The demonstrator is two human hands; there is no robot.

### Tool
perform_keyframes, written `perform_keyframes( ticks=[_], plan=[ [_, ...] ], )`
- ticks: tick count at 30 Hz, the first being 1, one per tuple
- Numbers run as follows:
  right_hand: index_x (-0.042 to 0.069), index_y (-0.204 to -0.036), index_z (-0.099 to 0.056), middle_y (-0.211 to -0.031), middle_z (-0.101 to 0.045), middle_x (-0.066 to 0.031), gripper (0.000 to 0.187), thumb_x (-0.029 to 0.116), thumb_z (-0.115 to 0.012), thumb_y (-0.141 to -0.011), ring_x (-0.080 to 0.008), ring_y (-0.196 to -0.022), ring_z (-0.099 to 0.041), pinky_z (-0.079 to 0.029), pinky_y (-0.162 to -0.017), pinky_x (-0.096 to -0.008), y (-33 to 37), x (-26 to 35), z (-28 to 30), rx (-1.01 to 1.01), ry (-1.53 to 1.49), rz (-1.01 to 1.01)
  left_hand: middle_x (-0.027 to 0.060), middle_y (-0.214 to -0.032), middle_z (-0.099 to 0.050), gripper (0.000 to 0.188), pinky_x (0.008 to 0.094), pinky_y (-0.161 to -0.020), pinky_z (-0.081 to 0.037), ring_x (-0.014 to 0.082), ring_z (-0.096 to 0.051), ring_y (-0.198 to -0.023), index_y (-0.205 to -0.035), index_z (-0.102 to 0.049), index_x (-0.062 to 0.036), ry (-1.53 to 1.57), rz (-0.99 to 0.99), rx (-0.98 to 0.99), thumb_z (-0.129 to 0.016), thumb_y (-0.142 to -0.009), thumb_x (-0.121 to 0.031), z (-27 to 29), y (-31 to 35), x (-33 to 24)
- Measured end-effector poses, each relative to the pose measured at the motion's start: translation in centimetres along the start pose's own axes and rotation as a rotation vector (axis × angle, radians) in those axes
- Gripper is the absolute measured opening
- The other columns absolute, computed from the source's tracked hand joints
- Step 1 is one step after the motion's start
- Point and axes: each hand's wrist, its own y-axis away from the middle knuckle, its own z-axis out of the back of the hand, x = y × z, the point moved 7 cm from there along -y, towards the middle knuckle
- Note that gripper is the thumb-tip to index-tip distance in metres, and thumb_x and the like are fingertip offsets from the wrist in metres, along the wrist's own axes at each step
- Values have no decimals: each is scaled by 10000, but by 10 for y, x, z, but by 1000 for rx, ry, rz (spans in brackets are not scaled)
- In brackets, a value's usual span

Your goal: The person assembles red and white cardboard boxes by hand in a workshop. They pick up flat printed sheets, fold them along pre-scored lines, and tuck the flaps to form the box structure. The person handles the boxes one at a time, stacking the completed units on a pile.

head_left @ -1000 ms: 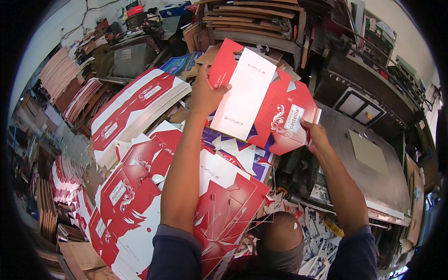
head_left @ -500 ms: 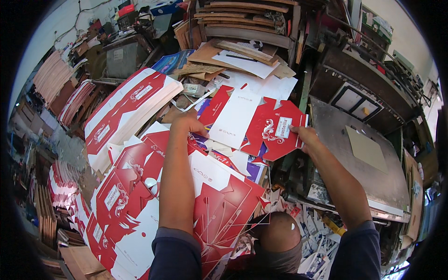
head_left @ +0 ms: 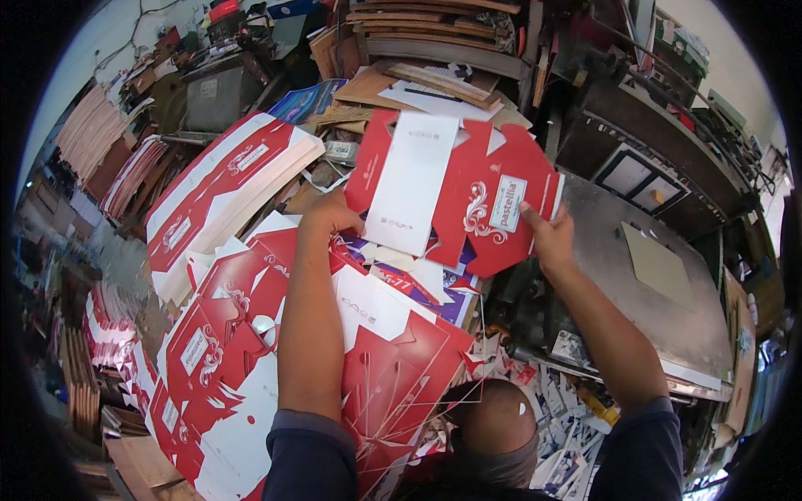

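Between my hands is a flat die-cut box blank (head_left: pixel 411 188), red with a white panel and white scroll print, raised over the heap on the table. My right hand (head_left: pixel 551 238) pinches its right edge, thumb on the printed face and fingers behind. At its lower left edge, my left hand (head_left: pixel 334 215) is closed on the red flap, with some fingers hidden. Below the blank lie purple printed sheets (head_left: pixel 455 311) and paper scraps. More red and white box blanks (head_left: pixel 397 376) are spread under and beside my left forearm, several tied with thin string.
A thick stack of uncut red and white printed sheets (head_left: pixel 209 196) stands at the left. To the right is a press with a metal bed (head_left: pixel 585 250), a beige board (head_left: pixel 656 263) lying on it. Offcuts (head_left: pixel 560 434) litter the floor. Wooden boards (head_left: pixel 430 33) are racked at the back.
Both hands have lifted the box blank slightly up and away from the heap, so more of the purple sheets beneath it shows. The grip at each side is kept.
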Motion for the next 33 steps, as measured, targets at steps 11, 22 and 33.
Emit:
perform_keyframes(
  ticks=[11, 22, 33],
  plan=[
    [-77, -1237, -582, -1130, -696, -214, 384, 83, -698, -907, -278, -932, -719, -601, -783, -418, -15, -59, 19, 1, 42, -468, 251, -1172, -685, 802, 355, -901, -537, 284, -701, -1030, -1274, -556, 116, 218, 72, 25, -827, -565, -142, -6, 3, -8],
    [-87, -1290, -552, -1167, -682, -220, 495, 242, -660, -936, -300, -989, -704, -579, -821, -431, -23, -61, 25, 30, 117, -530, 267, -1292, -625, 878, 359, -991, -511, 330, -626, -1200, -1276, -571, 97, 29, 55, -7, -850, -502, -208, -2, -2, -11],
    [-15, -1383, -460, -1354, -571, -218, 558, 253, -622, -921, -337, -1226, -575, -453, -1029, -571, -9, -47, 20, 42, 38, -675, 233, -1266, -653, 887, 349, -983, -514, 334, -650, -1156, -1340, -557, 27, -216, 21, -65, -833, -554, -277, 0, 0, -22]
  ],
)
